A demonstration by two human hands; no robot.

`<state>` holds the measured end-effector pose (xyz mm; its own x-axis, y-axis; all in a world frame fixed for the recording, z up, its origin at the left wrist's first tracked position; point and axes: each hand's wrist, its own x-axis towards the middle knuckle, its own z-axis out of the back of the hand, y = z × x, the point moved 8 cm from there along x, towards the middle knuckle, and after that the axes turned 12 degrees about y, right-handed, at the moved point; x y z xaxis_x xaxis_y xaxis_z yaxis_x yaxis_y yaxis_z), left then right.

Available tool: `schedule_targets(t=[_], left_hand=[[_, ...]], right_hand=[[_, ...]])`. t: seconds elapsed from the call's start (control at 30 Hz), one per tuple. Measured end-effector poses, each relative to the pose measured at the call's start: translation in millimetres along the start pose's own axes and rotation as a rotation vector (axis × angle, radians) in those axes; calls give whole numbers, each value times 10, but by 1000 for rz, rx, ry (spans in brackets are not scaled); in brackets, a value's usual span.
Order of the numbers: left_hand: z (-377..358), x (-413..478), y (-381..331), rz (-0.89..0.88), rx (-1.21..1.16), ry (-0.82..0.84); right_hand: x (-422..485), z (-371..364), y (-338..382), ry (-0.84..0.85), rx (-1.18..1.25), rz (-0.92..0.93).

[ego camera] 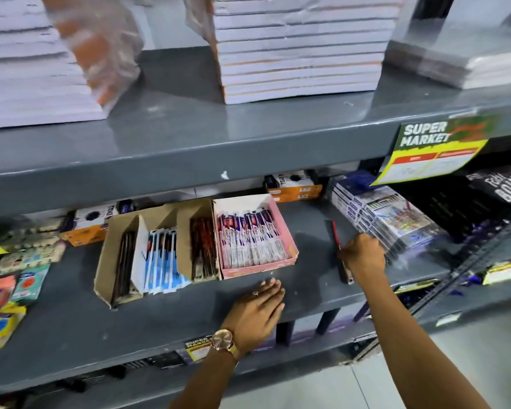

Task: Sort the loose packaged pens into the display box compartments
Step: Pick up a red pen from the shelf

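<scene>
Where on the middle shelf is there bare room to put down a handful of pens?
Bare shelf lies between the pink box and the right hand, and along the front edge around the left hand. The far left, with its blister packs, and the right, with the stacked boxes, are crowded.

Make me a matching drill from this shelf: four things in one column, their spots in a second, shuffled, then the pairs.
Things
1. pink box
2. left hand
3. right hand
4. blue-and-white packs

Places
A. flat on the bare shelf in front of the boxes
B. at the right end of the row of boxes
C. inside the brown cardboard box
D. on a loose pen beside stacked packets

Pairs: 1-B, 2-A, 3-D, 4-C
</scene>
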<state>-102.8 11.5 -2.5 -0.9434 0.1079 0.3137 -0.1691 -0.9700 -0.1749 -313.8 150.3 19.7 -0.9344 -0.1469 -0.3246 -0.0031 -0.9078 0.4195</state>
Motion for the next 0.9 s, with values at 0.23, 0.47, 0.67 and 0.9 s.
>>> schedule_targets(t=[0.23, 0.47, 0.67, 0.9], left_hand=[[7, 4, 252, 302, -536, 45], [103, 157, 206, 529, -1408, -109], [0, 4, 183, 798, -1799, -108], [-1, -209, 223, 860, -1811, -92]], right_hand=[[-252, 126, 44, 22, 67, 187], [-1003, -435, 145, 734, 806, 332], [-1445, -794, 71, 928, 844, 276], [-1631, -999, 73, 965, 859, 229]])
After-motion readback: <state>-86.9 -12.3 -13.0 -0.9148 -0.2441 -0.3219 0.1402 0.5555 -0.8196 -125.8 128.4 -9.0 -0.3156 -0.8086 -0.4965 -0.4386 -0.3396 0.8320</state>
